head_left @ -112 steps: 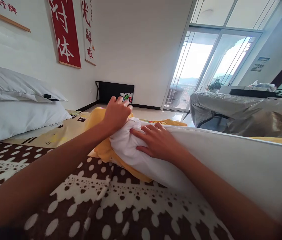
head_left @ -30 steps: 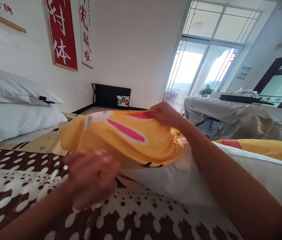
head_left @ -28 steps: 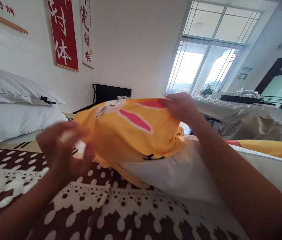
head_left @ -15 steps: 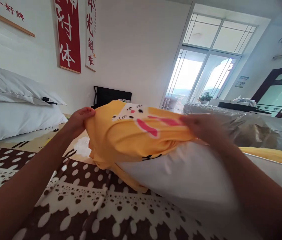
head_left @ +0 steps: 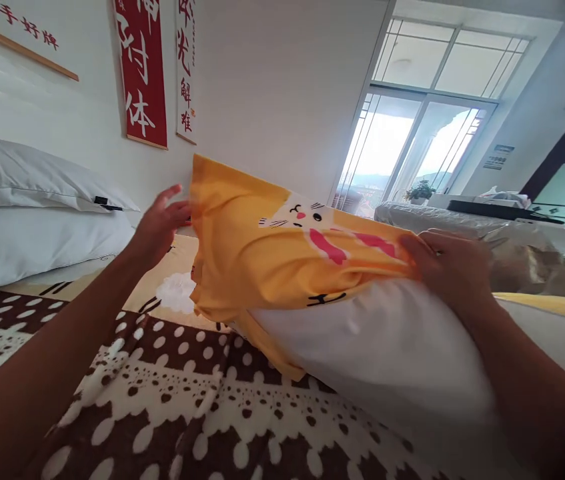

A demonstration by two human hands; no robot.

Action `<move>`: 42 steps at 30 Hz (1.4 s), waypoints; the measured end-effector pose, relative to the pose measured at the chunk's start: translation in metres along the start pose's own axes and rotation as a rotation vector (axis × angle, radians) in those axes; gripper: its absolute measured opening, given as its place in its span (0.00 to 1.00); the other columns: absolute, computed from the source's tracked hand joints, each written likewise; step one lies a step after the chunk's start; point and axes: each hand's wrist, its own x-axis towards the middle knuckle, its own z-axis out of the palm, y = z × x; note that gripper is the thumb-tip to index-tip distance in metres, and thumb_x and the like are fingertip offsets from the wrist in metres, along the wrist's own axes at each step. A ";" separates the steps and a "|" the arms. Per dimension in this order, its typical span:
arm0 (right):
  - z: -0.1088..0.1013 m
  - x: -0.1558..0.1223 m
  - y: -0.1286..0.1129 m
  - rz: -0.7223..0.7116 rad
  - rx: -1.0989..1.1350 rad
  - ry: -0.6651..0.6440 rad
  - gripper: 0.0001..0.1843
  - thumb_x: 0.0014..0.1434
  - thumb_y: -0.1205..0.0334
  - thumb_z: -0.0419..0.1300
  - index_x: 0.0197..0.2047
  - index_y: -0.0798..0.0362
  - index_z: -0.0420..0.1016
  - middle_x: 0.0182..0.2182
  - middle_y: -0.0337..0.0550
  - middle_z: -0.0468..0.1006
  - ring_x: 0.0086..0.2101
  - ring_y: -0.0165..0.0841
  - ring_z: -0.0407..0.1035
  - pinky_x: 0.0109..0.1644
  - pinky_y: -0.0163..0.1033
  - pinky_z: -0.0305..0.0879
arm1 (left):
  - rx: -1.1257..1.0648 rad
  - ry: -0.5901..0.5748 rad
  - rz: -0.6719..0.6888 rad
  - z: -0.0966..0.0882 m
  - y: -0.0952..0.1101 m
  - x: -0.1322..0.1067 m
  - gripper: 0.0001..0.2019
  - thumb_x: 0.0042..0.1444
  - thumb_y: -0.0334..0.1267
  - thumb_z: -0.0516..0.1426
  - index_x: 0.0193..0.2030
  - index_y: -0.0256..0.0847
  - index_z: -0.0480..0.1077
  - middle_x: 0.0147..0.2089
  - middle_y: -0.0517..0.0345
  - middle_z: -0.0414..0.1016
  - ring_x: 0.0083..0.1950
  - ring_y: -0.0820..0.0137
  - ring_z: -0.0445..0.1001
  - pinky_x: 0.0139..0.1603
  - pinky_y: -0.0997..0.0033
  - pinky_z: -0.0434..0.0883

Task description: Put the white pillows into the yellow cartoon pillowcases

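A yellow pillowcase (head_left: pixel 242 253) with a white rabbit print is drawn partway over a white pillow (head_left: pixel 372 340), whose near right part is bare. My right hand (head_left: pixel 452 263) grips the pillowcase's upper right edge, with the pillow just below. At the closed-looking left end of the case, my left hand (head_left: pixel 162 220) is held beside the fabric with fingers apart, not gripping it. That end's upper corner stands up pointed.
Under the pillow lies a brown and white patterned blanket (head_left: pixel 172 393). White pillows (head_left: pixel 37 233) are stacked at left. A plastic-covered sofa (head_left: pixel 392 212) stands behind at right, near a glass door (head_left: pixel 387 147). Scrolls, including a red one (head_left: pixel 145 87), hang on the wall.
My left hand has let go of the pillowcase's left corner, which now stands higher. My right hand, still on the fabric, and the pillow appear farther right in view.
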 end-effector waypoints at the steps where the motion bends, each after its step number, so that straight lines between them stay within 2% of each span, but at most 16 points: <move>1: -0.002 -0.001 0.001 -0.032 0.018 -0.050 0.30 0.59 0.39 0.43 0.14 0.50 0.52 0.15 0.40 0.60 0.21 0.31 0.54 0.29 0.39 0.51 | 0.028 -0.064 -0.025 0.001 -0.003 0.001 0.32 0.44 0.44 0.67 0.56 0.41 0.63 0.45 0.52 0.77 0.46 0.65 0.73 0.45 0.68 0.69; 3: -0.004 0.000 0.006 -0.099 0.018 -0.128 0.31 0.59 0.37 0.42 0.14 0.50 0.56 0.15 0.41 0.62 0.21 0.32 0.56 0.29 0.39 0.51 | 0.086 -0.129 -0.053 0.005 -0.010 0.002 0.26 0.44 0.48 0.66 0.49 0.39 0.71 0.42 0.52 0.78 0.45 0.63 0.74 0.45 0.68 0.70; 4: -0.004 0.002 0.010 -0.104 -0.013 -0.106 0.31 0.59 0.38 0.43 0.14 0.49 0.56 0.16 0.42 0.63 0.22 0.33 0.57 0.29 0.40 0.51 | 0.099 -0.126 -0.059 0.008 -0.012 0.003 0.23 0.44 0.50 0.66 0.44 0.38 0.73 0.40 0.52 0.78 0.44 0.63 0.75 0.43 0.68 0.71; 6: -0.001 0.006 0.019 -0.086 -0.102 -0.047 0.29 0.60 0.43 0.44 0.14 0.50 0.57 0.16 0.43 0.63 0.24 0.34 0.58 0.31 0.41 0.51 | 0.098 -0.073 -0.070 0.014 -0.014 0.002 0.21 0.42 0.52 0.66 0.36 0.36 0.76 0.35 0.53 0.78 0.40 0.63 0.75 0.38 0.69 0.71; 10: 0.009 0.012 0.019 -0.092 -0.282 -0.147 0.19 0.59 0.56 0.50 0.19 0.51 0.67 0.22 0.47 0.71 0.30 0.39 0.64 0.35 0.44 0.52 | 0.108 0.055 -0.067 0.021 -0.015 -0.005 0.20 0.39 0.52 0.67 0.32 0.37 0.77 0.30 0.56 0.77 0.34 0.64 0.75 0.30 0.71 0.71; 13: 0.011 0.009 -0.022 -0.093 -0.321 0.151 0.11 0.57 0.62 0.52 0.33 0.55 0.75 0.34 0.53 0.75 0.38 0.44 0.65 0.40 0.46 0.54 | 0.052 0.085 -0.096 0.020 -0.022 -0.010 0.21 0.37 0.54 0.67 0.31 0.38 0.75 0.28 0.58 0.76 0.32 0.67 0.74 0.29 0.73 0.69; 15: 0.010 0.002 -0.067 -0.247 -0.203 0.260 0.11 0.58 0.64 0.51 0.38 0.55 0.74 0.36 0.53 0.75 0.40 0.43 0.64 0.43 0.46 0.56 | 0.005 0.086 -0.141 0.017 -0.029 -0.011 0.22 0.37 0.56 0.67 0.30 0.39 0.74 0.28 0.58 0.76 0.30 0.69 0.73 0.28 0.74 0.69; 18: 0.015 -0.011 -0.139 -0.618 -0.056 0.115 0.11 0.61 0.68 0.49 0.38 0.52 0.72 0.38 0.48 0.75 0.39 0.39 0.64 0.44 0.44 0.55 | -0.009 0.127 -0.186 0.013 -0.037 -0.013 0.23 0.37 0.57 0.66 0.29 0.38 0.71 0.26 0.59 0.75 0.28 0.71 0.71 0.27 0.75 0.67; 19: 0.019 -0.015 -0.158 -0.685 -0.049 0.084 0.11 0.61 0.69 0.49 0.40 0.52 0.72 0.38 0.47 0.75 0.39 0.39 0.63 0.44 0.44 0.54 | -0.007 0.144 -0.194 0.012 -0.039 -0.014 0.23 0.37 0.57 0.66 0.28 0.38 0.71 0.25 0.59 0.74 0.27 0.71 0.70 0.26 0.75 0.66; 21: 0.034 -0.020 -0.185 -0.745 -0.063 0.053 0.12 0.61 0.72 0.48 0.42 0.54 0.71 0.38 0.48 0.74 0.38 0.39 0.62 0.42 0.44 0.53 | 0.008 0.165 -0.199 0.010 -0.039 -0.016 0.23 0.36 0.57 0.66 0.27 0.38 0.70 0.24 0.59 0.74 0.27 0.71 0.70 0.26 0.75 0.66; 23: 0.051 -0.023 -0.195 -0.755 -0.087 0.056 0.13 0.60 0.74 0.47 0.41 0.55 0.70 0.36 0.48 0.73 0.36 0.39 0.62 0.40 0.44 0.52 | 0.037 0.163 -0.194 0.006 -0.038 -0.019 0.22 0.37 0.56 0.66 0.27 0.38 0.71 0.25 0.58 0.74 0.29 0.68 0.72 0.27 0.74 0.67; 26: 0.071 -0.026 -0.191 -0.760 -0.123 0.065 0.13 0.60 0.76 0.45 0.34 0.55 0.69 0.30 0.47 0.72 0.32 0.37 0.60 0.36 0.42 0.49 | 0.085 0.142 -0.152 0.001 -0.037 -0.021 0.19 0.38 0.51 0.67 0.30 0.38 0.74 0.28 0.55 0.77 0.33 0.65 0.73 0.29 0.72 0.69; 30: 0.083 -0.031 -0.177 -0.751 -0.150 0.069 0.13 0.58 0.78 0.46 0.29 0.55 0.67 0.24 0.45 0.69 0.28 0.36 0.59 0.34 0.41 0.46 | 0.077 0.174 -0.109 -0.003 -0.042 -0.020 0.14 0.38 0.45 0.68 0.29 0.39 0.75 0.31 0.56 0.78 0.36 0.65 0.74 0.35 0.70 0.71; 35: 0.105 -0.048 -0.146 -0.890 -0.085 0.020 0.13 0.61 0.74 0.46 0.30 0.55 0.68 0.24 0.44 0.70 0.28 0.35 0.59 0.37 0.41 0.49 | 0.055 0.160 -0.128 0.000 -0.054 -0.022 0.14 0.39 0.47 0.68 0.29 0.38 0.77 0.31 0.56 0.78 0.36 0.67 0.73 0.41 0.69 0.70; 39: 0.114 -0.053 -0.119 -0.811 -0.077 -0.054 0.12 0.60 0.74 0.47 0.30 0.56 0.68 0.25 0.44 0.70 0.29 0.35 0.60 0.40 0.40 0.50 | 0.162 0.085 -0.159 0.001 -0.058 -0.027 0.17 0.40 0.50 0.67 0.30 0.38 0.78 0.33 0.54 0.79 0.37 0.67 0.73 0.42 0.69 0.68; 42: 0.109 -0.054 -0.117 -0.755 -0.092 -0.119 0.11 0.57 0.77 0.47 0.33 0.57 0.69 0.26 0.46 0.71 0.30 0.36 0.62 0.42 0.41 0.51 | 0.242 0.047 -0.150 0.002 -0.059 -0.028 0.16 0.42 0.50 0.66 0.30 0.38 0.78 0.31 0.54 0.79 0.37 0.65 0.73 0.42 0.68 0.68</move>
